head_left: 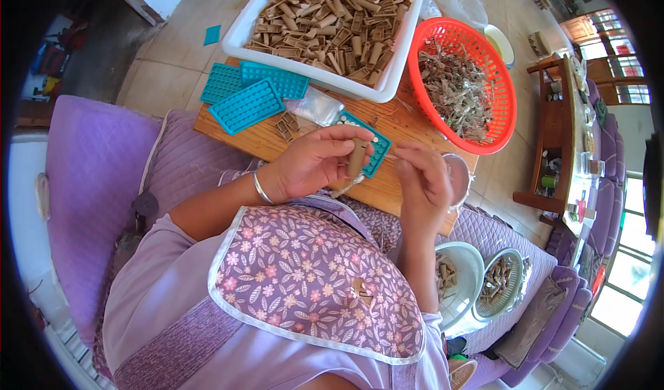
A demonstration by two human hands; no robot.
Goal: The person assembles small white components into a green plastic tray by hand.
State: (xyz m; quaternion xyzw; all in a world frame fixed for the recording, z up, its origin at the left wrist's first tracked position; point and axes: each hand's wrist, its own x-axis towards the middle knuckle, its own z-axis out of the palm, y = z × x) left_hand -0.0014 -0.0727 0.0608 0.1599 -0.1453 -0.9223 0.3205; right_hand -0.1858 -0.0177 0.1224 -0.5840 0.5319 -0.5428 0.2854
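Observation:
My left hand (304, 163) is closed around a tan plastic piece with a rounded, half-tube shape (357, 157), held upright above the near edge of the wooden table. Just to its right, my right hand (423, 175) is raised with thumb and forefinger pinched together. Whatever may be in that pinch is too small to make out. Between and partly behind the hands lies a teal pitted tray (379, 156) with small white round bits in it. A few tan frame-like pieces (286, 126) rest on the wood left of my left hand.
A white tub (238, 40) heaped with tan pieces stands at the far side. Right of it is a red basket (510, 106) of thin, greyish strips. Teal trays (247, 105) and a clear bag (315, 106) lie left. A pinkish round container (458, 177) and bowls (469, 255) sit right.

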